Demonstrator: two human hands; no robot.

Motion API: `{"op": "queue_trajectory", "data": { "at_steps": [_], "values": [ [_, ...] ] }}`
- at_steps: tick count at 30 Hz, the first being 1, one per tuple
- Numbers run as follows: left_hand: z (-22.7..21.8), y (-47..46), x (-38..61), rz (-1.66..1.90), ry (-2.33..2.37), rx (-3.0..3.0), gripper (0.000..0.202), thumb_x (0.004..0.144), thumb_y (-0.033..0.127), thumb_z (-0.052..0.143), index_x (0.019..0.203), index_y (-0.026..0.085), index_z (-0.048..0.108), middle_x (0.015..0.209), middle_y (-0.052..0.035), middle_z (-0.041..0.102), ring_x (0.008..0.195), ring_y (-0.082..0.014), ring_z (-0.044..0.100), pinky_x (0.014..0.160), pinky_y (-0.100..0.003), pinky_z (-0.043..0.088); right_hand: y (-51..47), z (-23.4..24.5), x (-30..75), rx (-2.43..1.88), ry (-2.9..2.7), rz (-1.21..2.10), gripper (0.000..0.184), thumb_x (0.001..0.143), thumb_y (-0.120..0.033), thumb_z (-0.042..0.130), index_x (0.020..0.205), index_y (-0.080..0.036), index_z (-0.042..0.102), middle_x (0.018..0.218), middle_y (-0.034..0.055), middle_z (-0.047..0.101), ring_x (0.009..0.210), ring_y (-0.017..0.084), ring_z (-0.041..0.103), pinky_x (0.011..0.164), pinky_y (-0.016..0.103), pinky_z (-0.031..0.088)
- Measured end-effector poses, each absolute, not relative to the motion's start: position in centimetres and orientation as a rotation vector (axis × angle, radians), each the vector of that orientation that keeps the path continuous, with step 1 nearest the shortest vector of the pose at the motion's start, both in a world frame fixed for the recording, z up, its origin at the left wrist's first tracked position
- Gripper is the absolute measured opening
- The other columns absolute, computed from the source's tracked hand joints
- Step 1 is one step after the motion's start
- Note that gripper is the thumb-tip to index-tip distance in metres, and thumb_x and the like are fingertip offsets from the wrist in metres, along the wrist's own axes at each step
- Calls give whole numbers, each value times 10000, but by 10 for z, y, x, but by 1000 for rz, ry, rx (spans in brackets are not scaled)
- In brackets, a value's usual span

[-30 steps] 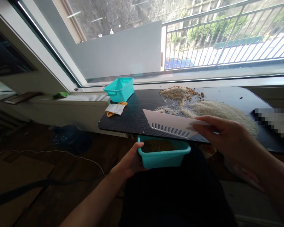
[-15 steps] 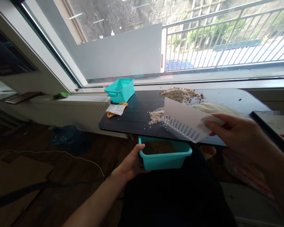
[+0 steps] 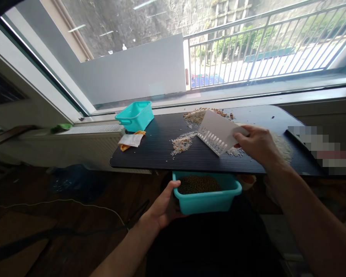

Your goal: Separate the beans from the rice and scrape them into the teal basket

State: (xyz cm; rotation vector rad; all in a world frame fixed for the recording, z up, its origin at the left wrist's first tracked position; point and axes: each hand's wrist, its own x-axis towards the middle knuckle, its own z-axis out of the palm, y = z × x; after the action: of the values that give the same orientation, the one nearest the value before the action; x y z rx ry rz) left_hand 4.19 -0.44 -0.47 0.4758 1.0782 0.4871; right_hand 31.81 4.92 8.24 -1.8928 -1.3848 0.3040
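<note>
My left hand (image 3: 165, 206) grips the left end of a turquoise plastic bin (image 3: 209, 204), thumb over its rim. Small brownish-green grains (image 3: 200, 184) fill part of this bin, which sits just below the table's front edge. In my right hand (image 3: 256, 144) is a white slotted plastic scraper (image 3: 220, 130), pinched at its right end. Its slotted edge slants down close to the tabletop; whether it touches is unclear. Left of it lies a small pile of white and tan grains (image 3: 181, 145). A mixed grain heap (image 3: 194, 116) is behind, and pale grains (image 3: 281, 148) are partly hidden by my right hand.
A second turquoise bin (image 3: 137, 117) stands at the left of the dark table (image 3: 150, 157), beside a white and orange packet (image 3: 131, 140). A radiator (image 3: 89, 142) adjoins the left end. The window (image 3: 138, 77) borders the back. A cable (image 3: 75, 201) crosses the floor.
My right hand has moved the scraper left and away from me, from near the front edge to over the grains. The view has shifted. My left hand still holds the bin.
</note>
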Motion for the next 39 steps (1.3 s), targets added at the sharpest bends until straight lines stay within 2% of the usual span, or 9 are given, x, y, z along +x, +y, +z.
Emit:
{"op": "queue_trajectory", "data": {
  "at_steps": [4, 7, 14, 18, 23, 26, 32, 39],
  "values": [
    [-7, -5, 43, 485, 1066, 468, 547, 806, 557, 479, 1215, 197, 522, 1049, -102, 672, 879, -245, 652, 774, -366, 497, 43, 89, 335, -1949, -1349, 168, 364, 751, -294, 555, 1006, -106, 735, 556, 80, 677, 649, 245, 681, 580, 315, 478],
    [-7, -5, 45, 490, 1059, 473, 556, 787, 561, 513, 1210, 201, 533, 1063, -103, 670, 876, -245, 650, 783, -371, 495, 34, 97, 341, -1938, -1333, 95, 404, 757, -310, 552, 1048, -87, 724, 625, 104, 693, 694, 257, 677, 606, 342, 473],
    [-3, -6, 49, 464, 1045, 441, 515, 816, 523, 473, 1210, 197, 544, 1039, -92, 672, 823, -220, 631, 753, -352, 489, 50, 94, 319, -1781, -1562, 69, 341, 782, -358, 574, 1022, -187, 744, 822, 80, 744, 771, 223, 670, 704, 348, 474],
    [-5, -6, 47, 455, 1025, 441, 519, 817, 525, 470, 1211, 196, 545, 1041, -90, 668, 822, -205, 620, 765, -340, 483, 72, 83, 303, -1614, -1754, 74, 291, 825, -378, 553, 994, -243, 747, 851, 41, 761, 698, 180, 670, 662, 312, 481],
    [-8, -3, 46, 469, 1017, 450, 552, 794, 542, 501, 1233, 209, 537, 1076, -92, 659, 855, -223, 622, 759, -349, 483, 86, 77, 298, -1503, -1844, 84, 287, 832, -360, 567, 1012, -230, 749, 862, 42, 768, 707, 183, 679, 663, 307, 491],
    [-8, -2, 48, 472, 999, 447, 557, 790, 546, 503, 1238, 216, 532, 1103, -90, 648, 862, -225, 620, 749, -351, 486, 78, 80, 301, -1429, -1875, 187, 266, 836, -376, 573, 963, -223, 749, 881, 35, 764, 729, 180, 674, 687, 316, 512],
    [-7, -3, 55, 434, 987, 457, 615, 721, 568, 565, 1219, 207, 541, 1096, -88, 647, 843, -214, 613, 746, -346, 491, 55, 89, 308, -1454, -1812, 213, 269, 825, -409, 590, 951, -237, 754, 750, 16, 735, 630, 158, 639, 598, 294, 510],
    [-7, -5, 50, 453, 980, 470, 603, 745, 553, 548, 1246, 219, 518, 1107, -85, 652, 868, -227, 629, 728, -339, 502, 70, 66, 312, -1346, -1867, 260, 333, 829, -464, 573, 1021, -251, 744, 851, 24, 754, 730, 188, 672, 689, 338, 535]
  ]
}}
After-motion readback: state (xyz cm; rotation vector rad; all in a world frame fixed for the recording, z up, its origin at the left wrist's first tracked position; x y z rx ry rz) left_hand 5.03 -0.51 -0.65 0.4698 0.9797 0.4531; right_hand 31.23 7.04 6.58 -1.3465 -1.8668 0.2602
